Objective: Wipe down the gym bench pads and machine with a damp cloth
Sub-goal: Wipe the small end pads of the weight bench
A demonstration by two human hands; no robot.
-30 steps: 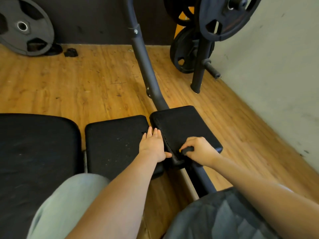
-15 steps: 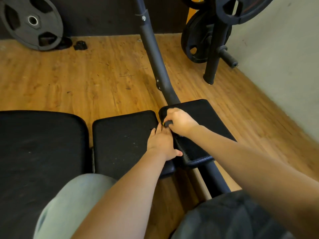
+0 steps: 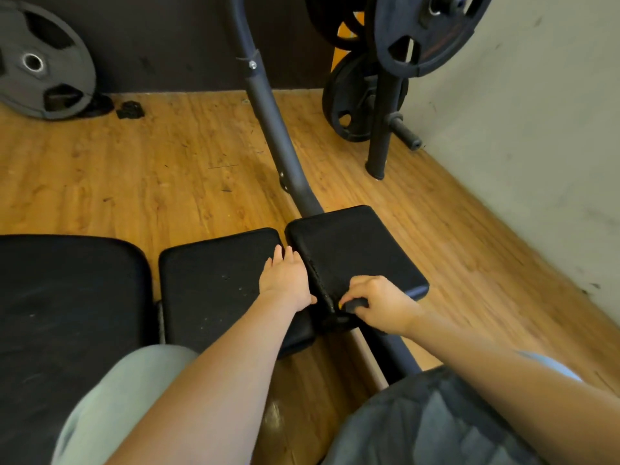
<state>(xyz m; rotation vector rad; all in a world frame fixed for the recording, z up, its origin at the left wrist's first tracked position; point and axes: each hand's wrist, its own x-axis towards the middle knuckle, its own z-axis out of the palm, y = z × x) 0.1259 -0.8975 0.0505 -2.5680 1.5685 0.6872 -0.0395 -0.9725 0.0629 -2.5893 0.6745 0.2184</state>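
The right hand (image 3: 382, 305) has its grip curled round a small dark wad of cloth (image 3: 355, 305) at the near edge of the square black padded seat (image 3: 355, 250). The left hand (image 3: 285, 280), grip wide and flat, presses the neighbouring black rectangular pad (image 3: 214, 283).

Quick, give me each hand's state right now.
Left hand: open, fingers straight, resting flat on the middle pad.
Right hand: closed around a small dark cloth on the right pad.

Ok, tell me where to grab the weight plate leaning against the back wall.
Grip the weight plate through one of its cut-out slots, best the lower one nearest the floor, coming from the front. It leans on the wall, so only its face and openings are reachable.
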